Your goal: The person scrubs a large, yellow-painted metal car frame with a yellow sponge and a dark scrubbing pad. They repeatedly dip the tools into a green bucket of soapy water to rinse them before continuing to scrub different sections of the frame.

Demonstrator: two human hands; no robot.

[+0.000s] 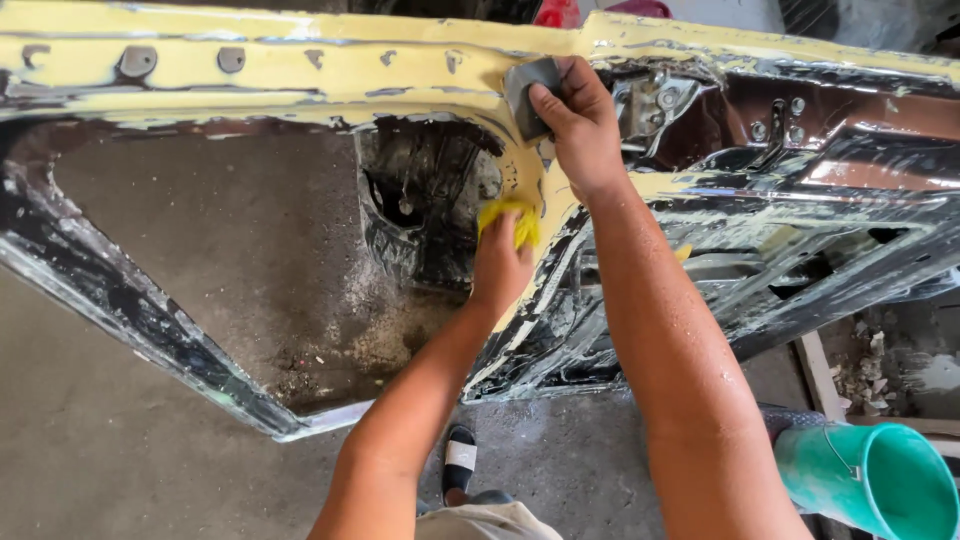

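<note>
A grey sanding block [528, 95] lies flat on the yellow door frame [330, 60], above a crumpled yellow cloth [512, 222].

Car door panel [300, 60] lies across the floor [110, 440]. Right hand [575, 120] presses sanding pad [527, 95] on panel top; left hand [500, 265] w/ cloth [510, 218] just below. Bucket [880, 480] far right, sandal [460, 462] btwn arms.

This is a car body repair workshop. A stripped vehicle door [300, 70], patched with yellow filler and bare metal, fills the view from nine to three o'clock. Below it lies a rough, dusty concrete floor [120, 440] with sanding debris, and a green plastic bucket [880, 480] stands at four o'clock.
</note>
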